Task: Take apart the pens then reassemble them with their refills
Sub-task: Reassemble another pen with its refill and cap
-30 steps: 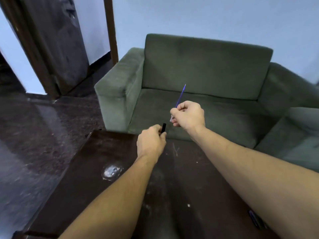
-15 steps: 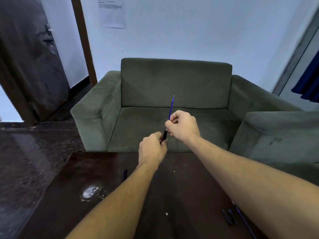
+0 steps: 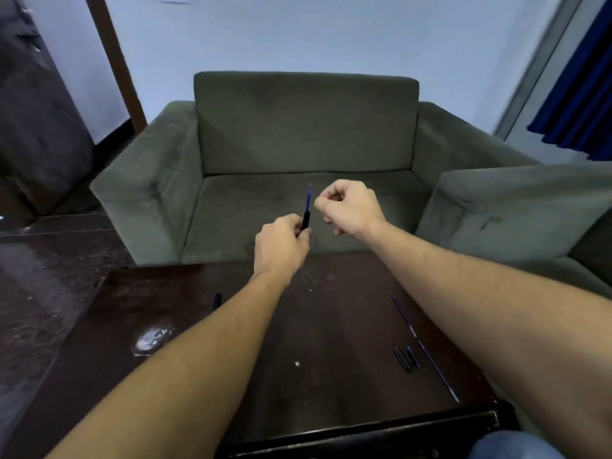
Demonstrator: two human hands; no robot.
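My left hand (image 3: 281, 243) grips a black pen barrel (image 3: 305, 220) held upright above the table's far edge. A thin blue refill (image 3: 309, 197) sticks up out of the barrel's top. My right hand (image 3: 347, 207) hovers just right of the refill with its fingers curled; it does not touch the refill and I see nothing in it. On the dark wooden table (image 3: 198, 376), near my right forearm, lie two loose blue refills (image 3: 403, 316) (image 3: 438, 371) and two short black pen pieces (image 3: 406, 358). Another dark pen part (image 3: 216, 300) lies to the left of my left forearm.
A green sofa (image 3: 304, 134) stands just beyond the table, with a second armchair (image 3: 530, 207) at the right. A shiny whitish mark (image 3: 150, 337) sits on the table's left part. Dark glossy floor and a dark door (image 3: 36, 127) lie to the left.
The refill has sunk deeper into the barrel in my left hand. My right hand has let go of it and drawn a little to the right. The camera tilted, showing more table.
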